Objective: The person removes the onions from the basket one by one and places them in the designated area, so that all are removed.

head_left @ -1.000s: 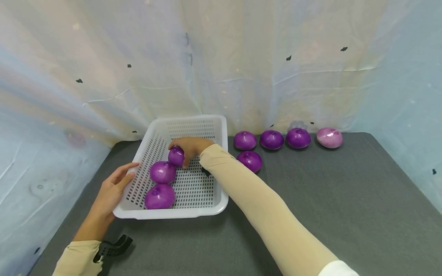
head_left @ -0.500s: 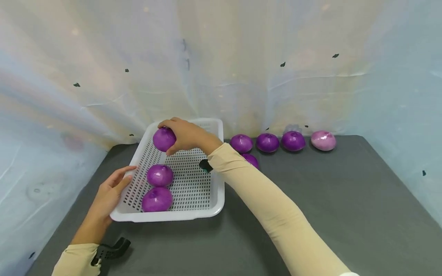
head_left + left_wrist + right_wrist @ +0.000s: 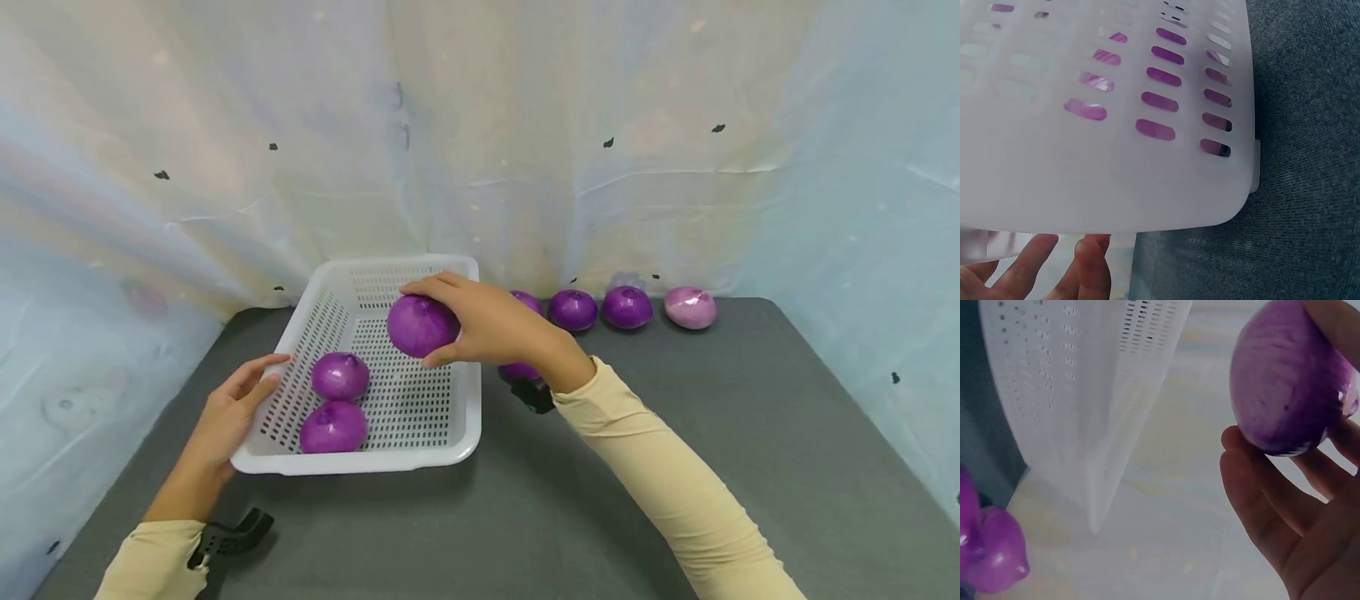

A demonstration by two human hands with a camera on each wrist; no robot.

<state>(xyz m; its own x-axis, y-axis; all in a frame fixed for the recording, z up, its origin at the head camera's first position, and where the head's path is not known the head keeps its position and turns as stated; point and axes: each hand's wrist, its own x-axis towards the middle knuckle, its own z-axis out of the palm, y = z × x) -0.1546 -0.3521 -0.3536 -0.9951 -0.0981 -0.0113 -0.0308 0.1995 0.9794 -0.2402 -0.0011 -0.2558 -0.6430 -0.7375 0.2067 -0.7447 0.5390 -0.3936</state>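
In the head view my right hand (image 3: 502, 321) grips a purple onion (image 3: 422, 325) above the right part of a white perforated plastic basket (image 3: 360, 462). In the right wrist view the held onion (image 3: 1285, 375) sits between thumb and fingertips, apart from the basket (image 3: 1094, 425). Two more purple onions, a rear one (image 3: 341, 376) and a front one (image 3: 334, 427), lie along the basket's left side. My left hand (image 3: 228, 417) holds the basket's left rim, thumb on top. From the left wrist, onion skin shows purple through the slots of the basket wall (image 3: 1104, 181).
Right of the basket, a back row holds a purple onion (image 3: 573, 310), another purple onion (image 3: 627, 307) and a paler pink one (image 3: 690, 308). Others are partly hidden behind my right hand. A dark grey table (image 3: 712, 433) meets a pale curtain (image 3: 525, 125) behind.
My right hand has lifted the rear onion from the basket and carried it rightward, over the basket's right part. The left hand stays on the rim; the view has shifted slightly.
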